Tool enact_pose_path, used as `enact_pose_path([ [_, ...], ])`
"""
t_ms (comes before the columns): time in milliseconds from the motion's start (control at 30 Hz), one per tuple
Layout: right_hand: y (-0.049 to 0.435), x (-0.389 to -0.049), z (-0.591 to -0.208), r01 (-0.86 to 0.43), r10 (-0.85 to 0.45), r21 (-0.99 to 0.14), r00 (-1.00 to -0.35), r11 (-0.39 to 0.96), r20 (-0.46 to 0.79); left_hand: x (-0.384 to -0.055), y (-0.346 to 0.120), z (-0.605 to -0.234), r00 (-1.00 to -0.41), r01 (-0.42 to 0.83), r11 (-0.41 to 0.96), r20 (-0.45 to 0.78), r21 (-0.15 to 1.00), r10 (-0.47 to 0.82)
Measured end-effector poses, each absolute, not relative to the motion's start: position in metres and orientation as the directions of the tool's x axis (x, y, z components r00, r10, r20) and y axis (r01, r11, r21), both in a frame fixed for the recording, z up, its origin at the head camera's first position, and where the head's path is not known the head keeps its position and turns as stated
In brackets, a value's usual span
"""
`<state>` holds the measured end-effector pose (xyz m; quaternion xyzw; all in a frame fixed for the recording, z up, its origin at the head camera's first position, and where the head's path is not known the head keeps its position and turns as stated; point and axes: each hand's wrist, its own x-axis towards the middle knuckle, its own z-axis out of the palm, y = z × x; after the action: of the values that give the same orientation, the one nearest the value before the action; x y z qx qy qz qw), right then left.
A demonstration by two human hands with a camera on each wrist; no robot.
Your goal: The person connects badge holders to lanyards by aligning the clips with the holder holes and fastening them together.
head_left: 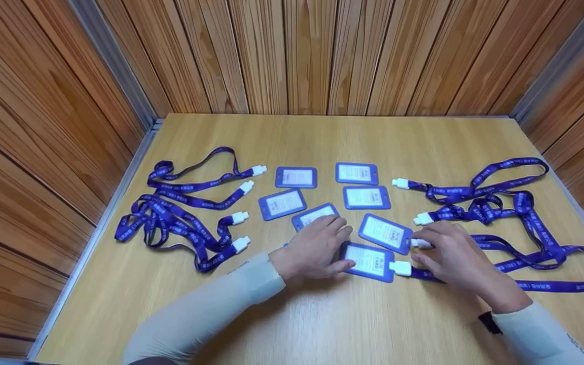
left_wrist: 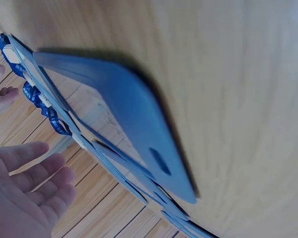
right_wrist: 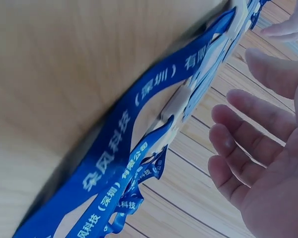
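My left hand hovers over the blue ID badge holders, its thumb at the edge of the nearest badge holder. In the left wrist view its fingers are relaxed, with nothing between them. A white clip on a blue lanyard joins that holder's right end. Beside the clip is my right hand, above the lanyards; the right wrist view shows its fingers loosely bent and holding nothing. Just behind, a tilted badge holder has another white clip at its end. A badge holder is partly hidden by my left hand.
Several lanyards with white clips lie bunched on the left, and more spread on the right. Other badge holders lie in two columns mid-table. Wood-patterned panels enclose the wooden table at the back and sides.
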<state>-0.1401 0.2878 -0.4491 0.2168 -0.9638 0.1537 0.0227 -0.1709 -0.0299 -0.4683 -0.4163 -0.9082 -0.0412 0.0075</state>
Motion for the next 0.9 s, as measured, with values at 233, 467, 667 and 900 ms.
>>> enact_pose_path([
  [233,0.296,-0.148,-0.452,-0.416,-0.399,-0.238,-0.909,0.878,0.118,-0.173,-0.036,-0.470,-0.657,0.754,0.652,0.063,0.077,0.752],
  [467,0.302,-0.154,-0.454,-0.380,-0.380,-0.236,-0.924,0.894,0.046,-0.175,-0.040,-0.470,-0.655,0.755,0.651,0.069,0.078,0.752],
  [667,0.305,-0.159,-0.457,-0.400,-0.397,-0.212,-0.916,0.892,0.062,-0.177,-0.044,-0.470,-0.658,0.752,0.652,0.071,0.097,0.750],
  [900,0.305,-0.161,-0.460,-0.405,-0.400,-0.193,-0.914,0.894,0.068,-0.179,-0.047,-0.470,-0.659,0.752,0.653,0.077,0.090,0.749],
])
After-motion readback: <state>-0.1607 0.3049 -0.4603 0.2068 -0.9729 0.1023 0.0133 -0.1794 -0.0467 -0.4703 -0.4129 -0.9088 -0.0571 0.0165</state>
